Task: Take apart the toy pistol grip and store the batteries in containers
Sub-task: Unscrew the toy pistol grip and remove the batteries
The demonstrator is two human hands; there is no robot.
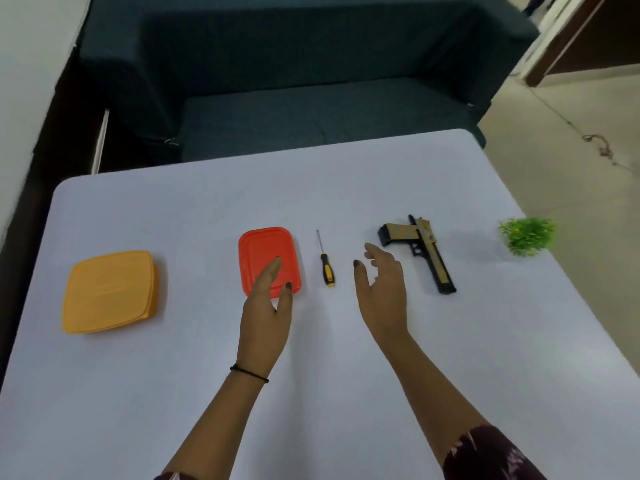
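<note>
The toy pistol (420, 247), black and tan, lies flat on the white table (207, 393) at the right, its grip pointing left and its barrel toward me. A small screwdriver (325, 263) with a black and yellow handle lies left of it. Two lidded containers stand further left: a red one (263, 251) and an orange-yellow one (110, 291). My right hand (379, 289) hovers open between the screwdriver and the pistol, fingers spread and holding nothing. My left hand (268, 306) is open too, its fingers over the red container's near edge.
A small green artificial plant (526, 235) sits at the table's right edge. A dark sofa (311, 81) stands right behind the table's far edge. Bare floor (571, 150) lies to the right.
</note>
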